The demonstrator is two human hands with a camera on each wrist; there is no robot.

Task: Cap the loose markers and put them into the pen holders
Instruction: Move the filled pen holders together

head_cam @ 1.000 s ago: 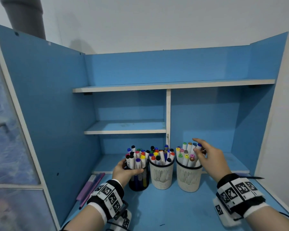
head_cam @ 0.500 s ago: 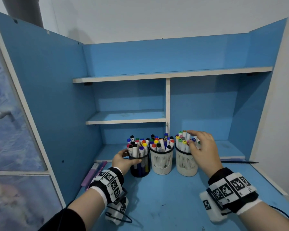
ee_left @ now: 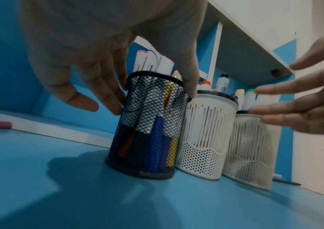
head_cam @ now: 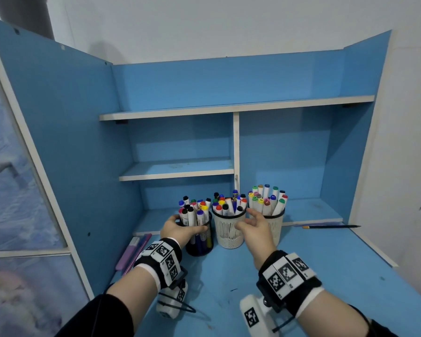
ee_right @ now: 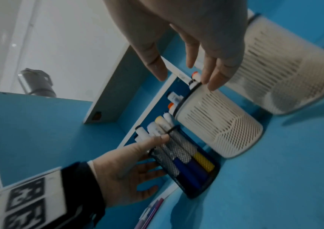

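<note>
Right hand (head_cam: 254, 226) had dropped off the marker tops of the right-hand white slotted plastic holder (head_cam: 276, 228) and sat at about 6 o'clock of it, fingers loose, holding nothing. Left hand (head_cam: 178, 227) stayed wrapped round the black wire-mesh cup (head_cam: 201, 242). All three pots, middle white one (head_cam: 229, 231) included, were stuffed with capped markers (head_cam: 265, 200), so probably nearly finished. The purple pens (head_cam: 131, 249) at 9 o'clock might be leftovers, too blurry to say.

Head high; wrists low, near holders (ee_left: 147, 124)
</note>
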